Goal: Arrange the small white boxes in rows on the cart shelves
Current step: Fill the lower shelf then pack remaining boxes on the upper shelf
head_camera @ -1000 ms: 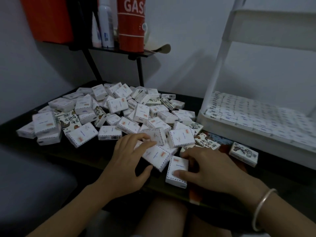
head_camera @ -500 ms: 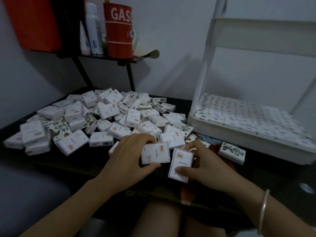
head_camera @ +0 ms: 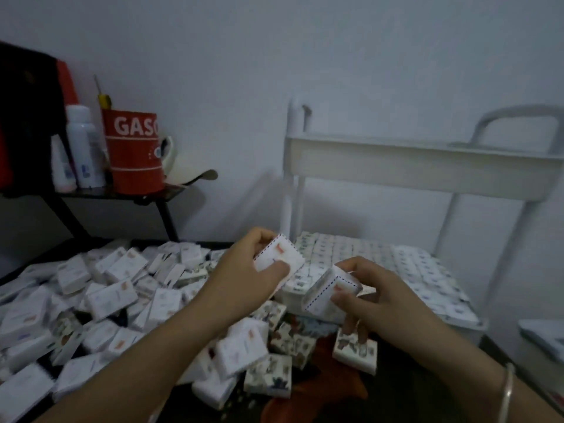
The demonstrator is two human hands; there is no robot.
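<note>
One small white box (head_camera: 279,254) is in the air over the near left corner of the cart's lower shelf (head_camera: 457,317). Its dash-bordered face is toward the camera and it is turned cornerwise, one corner pointing up, so its long axis cannot be told. The left hand (head_camera: 244,270) grips it, thumb pressed on the face, fingers curled behind. Just beside it, lower and to the right, a second box (head_camera: 323,297) tilts, long axis rising from lower left to upper right, pinched between the thumb and curled fingers of the right hand (head_camera: 378,300), whose wrist wears a bangle (head_camera: 508,392). Rows of boxes (head_camera: 381,257) cover the shelf, and a loose pile (head_camera: 122,297) spreads over the dark table (head_camera: 406,398) beneath both hands. A red tin (head_camera: 134,151) and a white bottle (head_camera: 84,148) stand on a rack at the left
</note>
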